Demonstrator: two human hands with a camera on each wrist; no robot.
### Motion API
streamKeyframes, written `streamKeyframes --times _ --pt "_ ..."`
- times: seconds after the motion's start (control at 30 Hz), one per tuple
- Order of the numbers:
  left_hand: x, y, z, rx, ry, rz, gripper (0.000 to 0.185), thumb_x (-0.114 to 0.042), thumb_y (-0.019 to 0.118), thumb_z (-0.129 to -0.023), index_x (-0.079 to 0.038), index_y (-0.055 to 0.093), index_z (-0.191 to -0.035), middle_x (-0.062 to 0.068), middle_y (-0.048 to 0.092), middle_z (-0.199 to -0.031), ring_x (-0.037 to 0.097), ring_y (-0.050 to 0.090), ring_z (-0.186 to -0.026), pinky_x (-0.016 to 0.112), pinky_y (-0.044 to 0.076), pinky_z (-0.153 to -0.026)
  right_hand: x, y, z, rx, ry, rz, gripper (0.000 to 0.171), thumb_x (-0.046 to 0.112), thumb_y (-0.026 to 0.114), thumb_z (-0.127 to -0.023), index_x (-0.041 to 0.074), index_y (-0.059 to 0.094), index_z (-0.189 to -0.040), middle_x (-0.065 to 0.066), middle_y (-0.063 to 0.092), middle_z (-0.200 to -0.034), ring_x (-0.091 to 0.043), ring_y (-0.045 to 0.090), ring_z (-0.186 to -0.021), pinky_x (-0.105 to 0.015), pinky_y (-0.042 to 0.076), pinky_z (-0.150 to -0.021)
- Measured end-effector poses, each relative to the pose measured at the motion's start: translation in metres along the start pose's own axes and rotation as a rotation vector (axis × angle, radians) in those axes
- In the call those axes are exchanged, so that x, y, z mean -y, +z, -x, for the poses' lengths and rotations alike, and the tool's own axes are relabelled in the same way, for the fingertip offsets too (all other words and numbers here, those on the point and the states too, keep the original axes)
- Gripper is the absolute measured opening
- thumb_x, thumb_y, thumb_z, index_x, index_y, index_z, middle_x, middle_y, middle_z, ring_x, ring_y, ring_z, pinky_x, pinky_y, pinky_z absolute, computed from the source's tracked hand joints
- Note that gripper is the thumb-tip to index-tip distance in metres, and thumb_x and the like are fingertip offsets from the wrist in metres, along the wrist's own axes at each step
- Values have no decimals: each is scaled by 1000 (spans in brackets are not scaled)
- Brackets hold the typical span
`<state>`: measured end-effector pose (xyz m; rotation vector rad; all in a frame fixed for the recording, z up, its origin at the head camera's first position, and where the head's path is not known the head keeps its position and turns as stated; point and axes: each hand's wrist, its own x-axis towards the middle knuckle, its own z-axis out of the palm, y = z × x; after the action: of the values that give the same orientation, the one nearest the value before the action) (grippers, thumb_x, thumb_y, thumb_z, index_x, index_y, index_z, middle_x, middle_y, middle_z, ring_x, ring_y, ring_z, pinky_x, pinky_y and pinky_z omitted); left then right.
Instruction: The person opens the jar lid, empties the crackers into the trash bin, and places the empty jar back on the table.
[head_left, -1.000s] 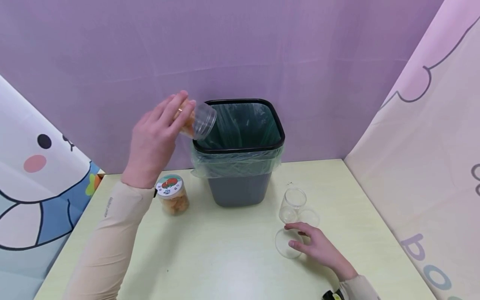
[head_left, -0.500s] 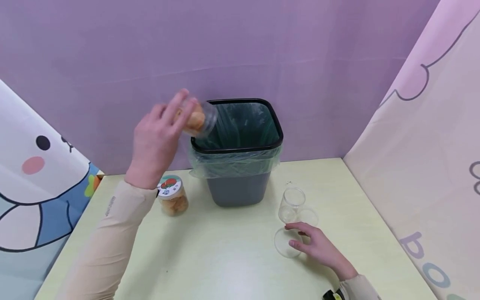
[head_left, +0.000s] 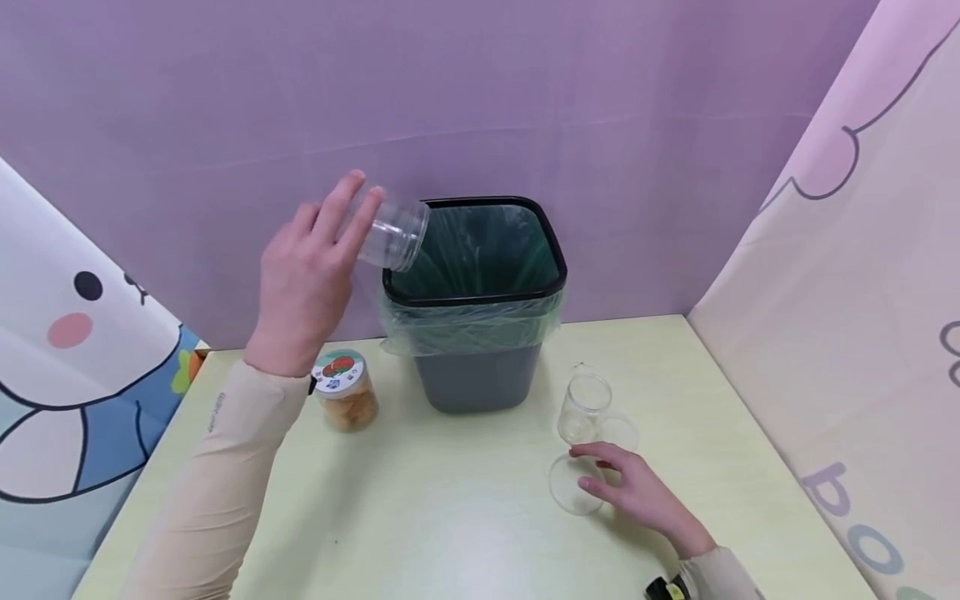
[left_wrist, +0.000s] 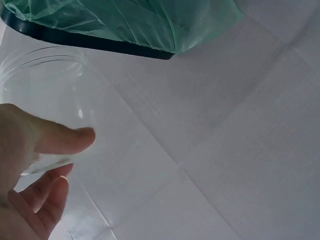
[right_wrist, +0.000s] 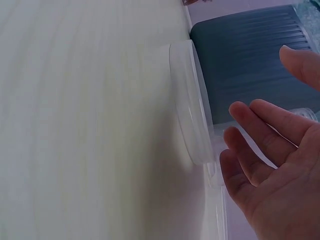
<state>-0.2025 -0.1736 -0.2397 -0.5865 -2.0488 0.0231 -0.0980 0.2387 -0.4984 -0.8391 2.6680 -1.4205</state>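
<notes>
My left hand [head_left: 341, 229] grips a clear plastic jar [head_left: 392, 232], tilted with its open mouth over the left rim of a dark bin [head_left: 480, 379] lined with a green bag. The jar looks empty. In the left wrist view the thumb and fingers wrap the jar [left_wrist: 47, 95] below the bin's rim [left_wrist: 100, 42]. My right hand [head_left: 600, 477] lies open on the table, its fingertips at a clear lid [head_left: 564, 492]. The right wrist view shows that lid [right_wrist: 192, 105] just beyond the straight fingers [right_wrist: 260, 135].
A lidded jar of orange-brown snacks [head_left: 345, 392] stands left of the bin. An empty clear jar [head_left: 585, 407] and a second clear lid [head_left: 619, 433] sit right of the bin, just beyond my right hand. Purple and cartoon-printed screens enclose the pale green table [head_left: 450, 517].
The orange snacks seen inside the tilted jar earlier are gone from it; the jar is now clear. My left hand shifted slightly up and left. The right hand has not moved.
</notes>
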Motion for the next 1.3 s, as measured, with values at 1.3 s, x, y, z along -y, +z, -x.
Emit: streamKeyframes --times 1.3 --pt "-97 46 207 514 -796 1134 84 -17 94 -66 -13 50 -137 3 58 -134 24 57 -115 49 49 -91 1 9 -4 17 12 -99 42 11 68 -95 -1 57 -134 -11 64 -129 -27 60 -118 -47 51 -93"
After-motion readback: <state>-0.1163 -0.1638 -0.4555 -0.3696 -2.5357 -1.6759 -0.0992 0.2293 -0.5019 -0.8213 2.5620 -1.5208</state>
